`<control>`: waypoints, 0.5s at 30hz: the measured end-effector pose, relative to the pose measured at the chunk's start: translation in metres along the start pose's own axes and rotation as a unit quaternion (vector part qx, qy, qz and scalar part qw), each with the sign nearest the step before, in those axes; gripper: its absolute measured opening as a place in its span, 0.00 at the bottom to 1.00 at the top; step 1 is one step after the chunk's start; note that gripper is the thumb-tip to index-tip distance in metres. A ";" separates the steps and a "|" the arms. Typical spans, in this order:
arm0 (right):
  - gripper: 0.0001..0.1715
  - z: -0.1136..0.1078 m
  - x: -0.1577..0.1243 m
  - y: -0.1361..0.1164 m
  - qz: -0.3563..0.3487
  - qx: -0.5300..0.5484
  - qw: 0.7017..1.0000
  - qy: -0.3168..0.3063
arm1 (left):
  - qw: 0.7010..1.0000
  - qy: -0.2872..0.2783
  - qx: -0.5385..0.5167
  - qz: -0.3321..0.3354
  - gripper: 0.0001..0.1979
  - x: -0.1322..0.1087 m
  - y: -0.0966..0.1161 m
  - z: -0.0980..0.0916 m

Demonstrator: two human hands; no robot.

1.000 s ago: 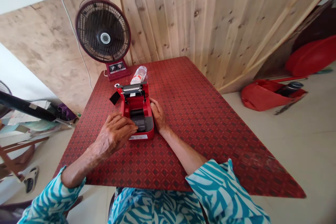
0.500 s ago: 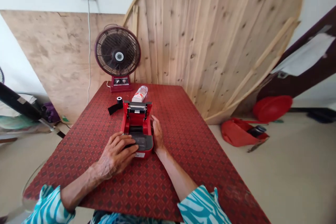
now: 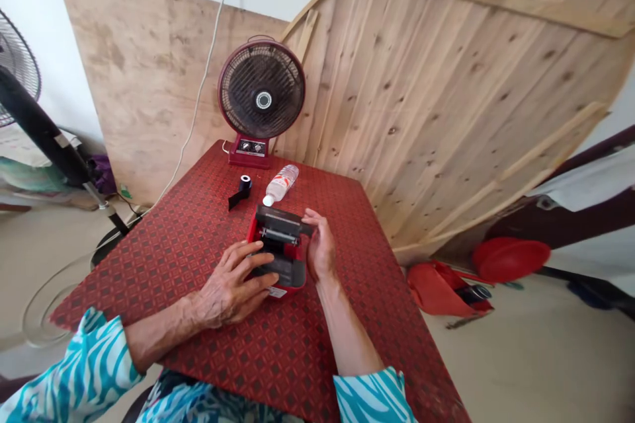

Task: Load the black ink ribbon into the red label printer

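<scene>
A small red and black label printer (image 3: 280,269) stands on the table in front of me, its hinged lid (image 3: 278,221) partly raised and tilted over the body. My left hand (image 3: 231,284) rests on the printer's dark front top, fingers spread and lying flat. At the right side, my right hand (image 3: 320,244) has its thumb and fingers closed on the corner of the lid. Beyond the printer lie a clear plastic bottle (image 3: 282,184) with a white cap and a partly unwound roll of black ribbon (image 3: 241,192).
A dark red table fan (image 3: 262,102) is at the back of the patterned red table (image 3: 198,225). Behind it lean a plywood sheet (image 3: 149,66) and a large round wooden panel (image 3: 421,99). A red bag (image 3: 431,287) and a red basin (image 3: 510,259) are on the floor at right.
The printer's lid has swung forward and down from nearly upright, with my right hand now on its corner. My left hand stays on the printer's front. The camera view has tilted and shifted.
</scene>
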State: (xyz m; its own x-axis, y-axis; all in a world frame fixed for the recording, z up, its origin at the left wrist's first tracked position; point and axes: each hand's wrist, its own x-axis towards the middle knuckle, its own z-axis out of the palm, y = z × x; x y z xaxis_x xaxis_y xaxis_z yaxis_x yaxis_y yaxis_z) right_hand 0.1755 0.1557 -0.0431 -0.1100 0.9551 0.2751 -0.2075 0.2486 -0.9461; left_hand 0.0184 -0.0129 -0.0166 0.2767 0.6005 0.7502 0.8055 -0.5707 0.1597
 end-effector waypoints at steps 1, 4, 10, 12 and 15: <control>0.21 -0.003 -0.007 -0.002 -0.008 -0.012 1.000 0.001 | 1.000 0.003 0.001 -0.001 0.14 -0.001 0.000 0.001; 0.13 -0.007 -0.025 -0.005 0.004 -0.042 0.999 -0.006 | 1.000 0.001 0.003 -0.001 0.14 -0.003 -0.001 0.003; 0.14 -0.004 -0.033 -0.003 0.008 -0.028 0.999 -0.023 | 0.996 -0.002 -0.081 -0.048 0.13 -0.004 -0.004 0.000; 0.17 -0.004 -0.032 -0.001 0.019 -0.025 0.999 -0.025 | 0.979 0.028 -0.149 -0.134 0.14 0.002 -0.010 -0.002; 0.19 -0.003 -0.033 -0.002 0.035 -0.016 0.999 -0.020 | 0.904 0.073 -0.261 -0.329 0.19 0.016 -0.024 0.002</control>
State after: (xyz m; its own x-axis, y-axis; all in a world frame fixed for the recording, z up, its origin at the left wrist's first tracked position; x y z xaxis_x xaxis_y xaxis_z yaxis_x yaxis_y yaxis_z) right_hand 0.1828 0.1247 -0.0508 -0.1631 0.9632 0.2135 -0.1661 0.1865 -0.9683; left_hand 0.0048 0.0115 -0.0101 -0.2759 0.8481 0.4522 0.4024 -0.3254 0.8557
